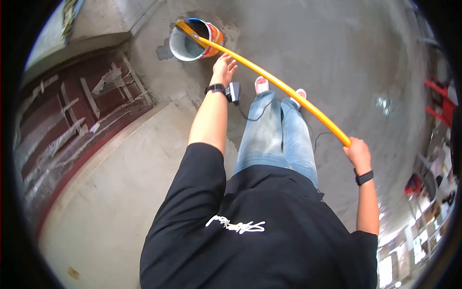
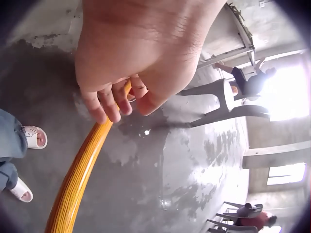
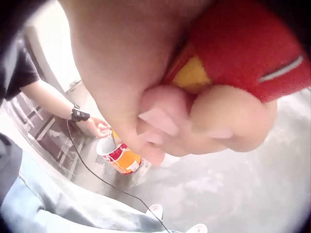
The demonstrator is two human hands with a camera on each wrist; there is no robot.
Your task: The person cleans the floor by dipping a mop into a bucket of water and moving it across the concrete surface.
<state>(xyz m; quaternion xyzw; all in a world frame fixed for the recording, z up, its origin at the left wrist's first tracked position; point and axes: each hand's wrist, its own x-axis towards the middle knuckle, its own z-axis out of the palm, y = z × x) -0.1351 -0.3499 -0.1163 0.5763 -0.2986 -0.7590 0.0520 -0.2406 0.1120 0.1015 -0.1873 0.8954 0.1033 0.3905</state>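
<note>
A long-handled mop with a yellow wood-grain pole slants across the head view. Its flat yellow head lies tilted in the mouth of a white and orange bucket. My right hand grips the pole's near end; in the right wrist view the fingers curl round it beside a red sleeve. My left hand is close to the pole's lower part, near the bucket, with fingers loosely bent and apart. In the left wrist view those fingers overlap the pole without wrapping round it.
The grey concrete floor has damp patches. Dark red panels with torn plastic line the left side. Red furniture stands at the far right. A cable hangs across my legs. Grey chairs and people appear in the left wrist view.
</note>
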